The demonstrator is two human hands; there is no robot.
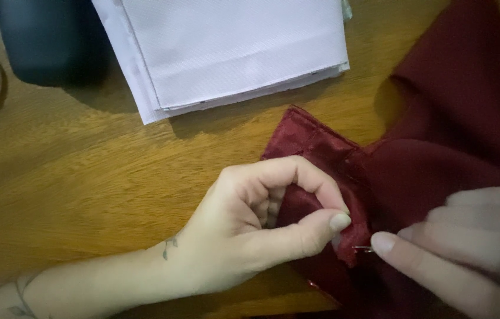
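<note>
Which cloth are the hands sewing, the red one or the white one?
The dark red cloth: the left hand pinches it. The folded white cloth lies untouched farther away.

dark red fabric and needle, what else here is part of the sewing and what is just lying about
In use:
left hand pinching the dark red fabric
right hand at the needle

Lying about:
folded white fabric
dark container
wooden table

Dark red fabric [439,159], pale lilac folded cloth [232,53], black container [49,38], brown wood-grained table [85,183].
</note>
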